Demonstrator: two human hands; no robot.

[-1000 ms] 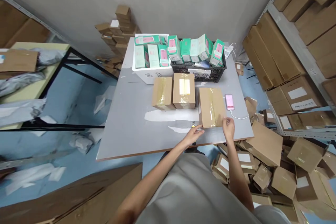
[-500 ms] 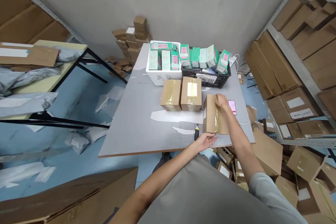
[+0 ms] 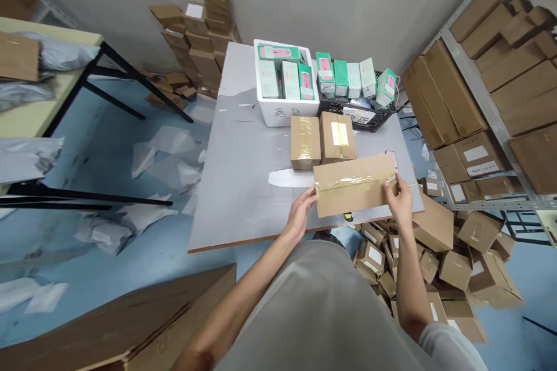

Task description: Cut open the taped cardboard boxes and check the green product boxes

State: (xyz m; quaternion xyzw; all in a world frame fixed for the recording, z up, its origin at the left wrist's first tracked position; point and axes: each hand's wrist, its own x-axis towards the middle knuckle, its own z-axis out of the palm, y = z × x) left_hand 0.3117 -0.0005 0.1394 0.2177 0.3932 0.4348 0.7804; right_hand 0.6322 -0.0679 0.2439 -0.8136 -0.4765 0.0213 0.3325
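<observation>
A taped cardboard box is held crosswise over the front of the grey table, its long taped face toward me. My left hand grips its left end, and my right hand grips its right end with the fingers bent around the edge. Under the box's lower edge shows a small yellow-and-black piece of the cutter; the rest is hidden. Just beyond stand two smaller taped boxes side by side, the left box plain on top and the right box with a white label. A phone is mostly covered.
At the table's back are a white bin and a black crate, both filled with green-and-white boxes. Cardboard boxes are heaped on the floor at right, below a loaded shelf. A side table holds grey parcels.
The box has been lifted and turned from lengthwise to crosswise, its taped face toward me. My left hand went from open beside it to gripping its left end. The view shifted.
</observation>
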